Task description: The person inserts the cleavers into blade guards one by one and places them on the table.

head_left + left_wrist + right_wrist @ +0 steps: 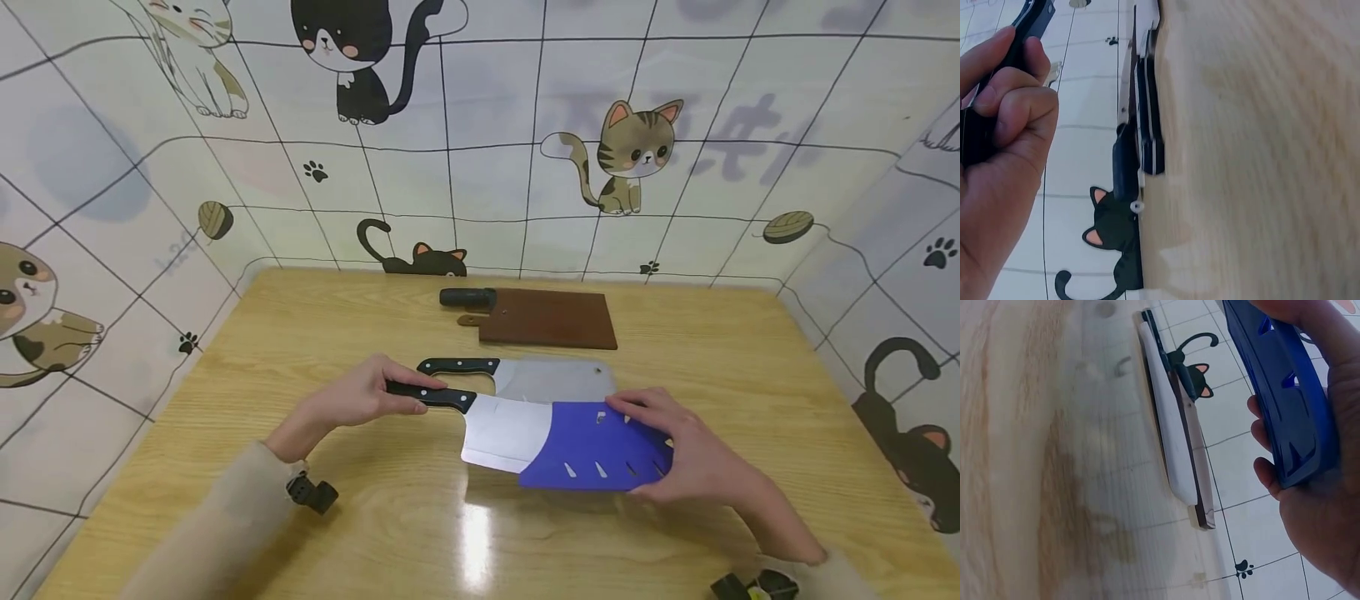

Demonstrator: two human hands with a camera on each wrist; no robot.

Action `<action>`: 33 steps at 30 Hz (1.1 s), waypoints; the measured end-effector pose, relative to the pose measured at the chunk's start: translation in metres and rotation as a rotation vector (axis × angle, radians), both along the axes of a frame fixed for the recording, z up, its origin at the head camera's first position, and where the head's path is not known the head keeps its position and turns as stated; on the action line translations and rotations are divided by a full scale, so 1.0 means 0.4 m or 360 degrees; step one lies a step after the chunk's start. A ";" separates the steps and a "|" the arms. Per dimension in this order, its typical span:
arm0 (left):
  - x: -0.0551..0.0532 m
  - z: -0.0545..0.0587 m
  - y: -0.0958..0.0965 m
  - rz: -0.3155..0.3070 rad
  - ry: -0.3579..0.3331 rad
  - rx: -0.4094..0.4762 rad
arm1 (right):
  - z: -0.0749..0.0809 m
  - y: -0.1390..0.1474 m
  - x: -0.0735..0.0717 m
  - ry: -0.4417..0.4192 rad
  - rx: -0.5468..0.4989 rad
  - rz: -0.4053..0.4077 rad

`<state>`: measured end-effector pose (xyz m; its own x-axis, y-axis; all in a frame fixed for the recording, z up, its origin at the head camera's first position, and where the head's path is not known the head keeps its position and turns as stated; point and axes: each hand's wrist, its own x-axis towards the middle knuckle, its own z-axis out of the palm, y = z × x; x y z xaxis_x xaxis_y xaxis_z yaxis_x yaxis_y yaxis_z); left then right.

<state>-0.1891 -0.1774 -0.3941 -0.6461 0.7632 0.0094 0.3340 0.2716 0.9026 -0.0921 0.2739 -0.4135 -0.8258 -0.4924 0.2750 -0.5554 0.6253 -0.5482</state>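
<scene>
A cleaver (504, 432) is held level above the table, its broad blade partly inside a blue slotted blade cover (581, 446). My left hand (363, 393) grips the black riveted handle (442, 398); in the left wrist view its fingers (1025, 106) curl round it. The outer end of the cover is in the grasp of my right hand (697, 454), thumb on one edge and fingers on the other. The right wrist view shows the blue cover (1291, 406) within that grip. The blade's far part is hidden by the cover.
Behind the held cleaver, a second cleaver (551, 379) with a pale blade and black handle lies on the wooden table (360, 517). Further back lies a brown rectangular piece (555, 318) with a small tab and a black handle (467, 297) beside it. Cat-patterned walls (495, 183) surround the table.
</scene>
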 end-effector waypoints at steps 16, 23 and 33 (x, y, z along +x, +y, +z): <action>0.052 -0.049 0.098 0.0118 -0.0053 0.0134 | -0.015 -0.035 -0.011 -0.0111 0.0039 -0.0053; 0.075 -0.058 0.125 0.0194 -0.0048 0.0181 | -0.022 -0.038 -0.016 -0.0141 0.0015 -0.0093; 0.072 -0.072 0.121 0.0184 0.0042 0.0147 | -0.043 -0.065 -0.019 -0.0084 0.0019 -0.0060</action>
<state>-0.1604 -0.1289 -0.4228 -0.7281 0.6790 0.0943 0.3292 0.2257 0.9169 -0.0998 0.2479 -0.4305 -0.8569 -0.4639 0.2250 -0.5021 0.6518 -0.5684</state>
